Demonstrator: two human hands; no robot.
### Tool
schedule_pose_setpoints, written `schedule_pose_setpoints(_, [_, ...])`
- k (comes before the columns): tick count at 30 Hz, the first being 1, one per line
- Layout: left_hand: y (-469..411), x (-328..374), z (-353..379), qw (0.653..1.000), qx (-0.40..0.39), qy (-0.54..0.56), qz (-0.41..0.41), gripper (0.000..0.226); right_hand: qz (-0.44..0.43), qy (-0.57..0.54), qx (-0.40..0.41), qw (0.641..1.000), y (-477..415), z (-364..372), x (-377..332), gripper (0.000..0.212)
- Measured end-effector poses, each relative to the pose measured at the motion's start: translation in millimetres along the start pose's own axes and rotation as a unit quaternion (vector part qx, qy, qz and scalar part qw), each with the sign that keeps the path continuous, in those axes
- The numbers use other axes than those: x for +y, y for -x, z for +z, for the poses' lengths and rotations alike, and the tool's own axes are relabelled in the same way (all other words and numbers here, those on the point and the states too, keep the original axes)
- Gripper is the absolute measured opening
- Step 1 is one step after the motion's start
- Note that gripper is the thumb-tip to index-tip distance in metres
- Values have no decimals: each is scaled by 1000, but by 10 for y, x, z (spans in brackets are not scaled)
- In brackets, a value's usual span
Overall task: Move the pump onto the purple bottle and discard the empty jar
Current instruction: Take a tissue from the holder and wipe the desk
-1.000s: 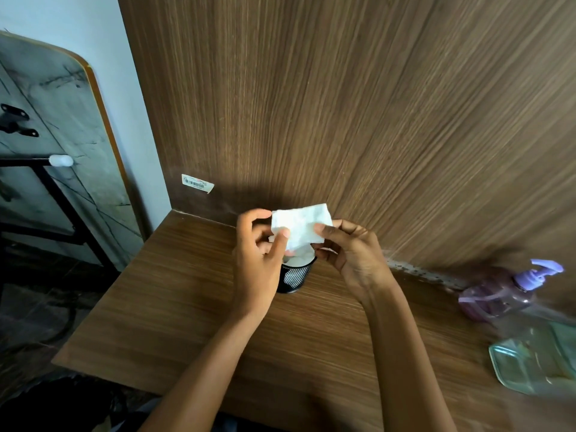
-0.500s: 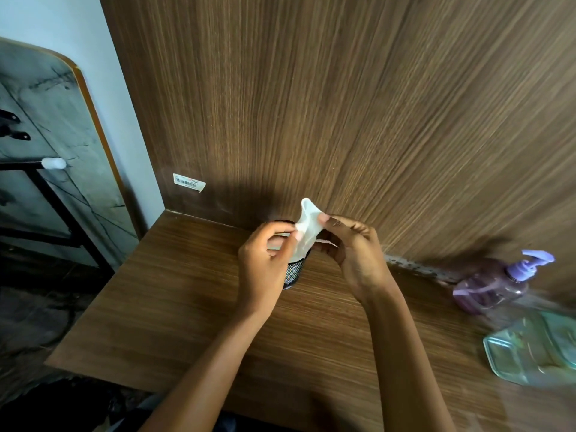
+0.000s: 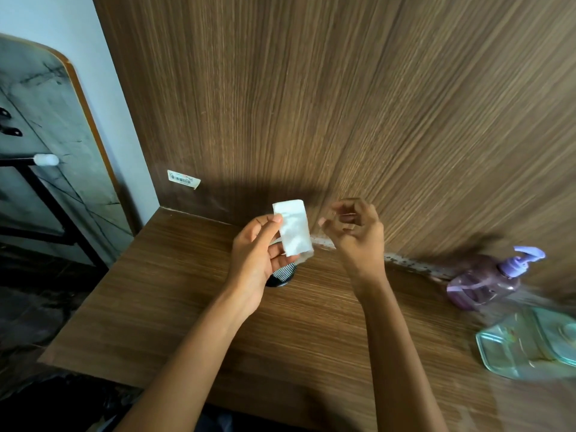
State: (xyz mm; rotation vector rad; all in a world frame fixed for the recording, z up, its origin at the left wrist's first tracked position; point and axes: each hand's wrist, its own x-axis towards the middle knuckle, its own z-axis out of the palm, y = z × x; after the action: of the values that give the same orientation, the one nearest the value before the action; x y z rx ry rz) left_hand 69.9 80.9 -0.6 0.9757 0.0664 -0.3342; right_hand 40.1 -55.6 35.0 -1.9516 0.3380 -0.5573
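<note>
My left hand [image 3: 257,254] holds a folded white tissue [image 3: 294,228] upright above a black mesh cup [image 3: 282,275] on the wooden table [image 3: 174,291]. To the right of the tissue, my right hand [image 3: 355,232] hovers with fingers loosely curled and nothing in it. The purple bottle [image 3: 483,283] stands at the far right by the wall, with a lilac pump [image 3: 525,258] on top. No jar is visible.
A clear greenish plastic lidded container [image 3: 530,346] lies at the table's right, in front of the bottle. A wood-panel wall [image 3: 343,104] runs behind the table. Left of the table are a leaning marbled board [image 3: 46,126] and a black metal frame [image 3: 46,194].
My right hand has let go of the tissue and drawn to the right. The tissue, earlier held by both hands, now stands narrower in my left hand alone.
</note>
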Motion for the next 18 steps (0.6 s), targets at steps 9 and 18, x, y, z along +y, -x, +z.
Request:
schedule_pose_setpoints(9, [220,-105,128,966,-223,-106,-75,41,55,-40,-44,997,451,-432,1,4])
schedule_pose_setpoints(18, [313,-507,241,895,-165,-400,105,17,96,183,189,960,1165,-1391,706,14])
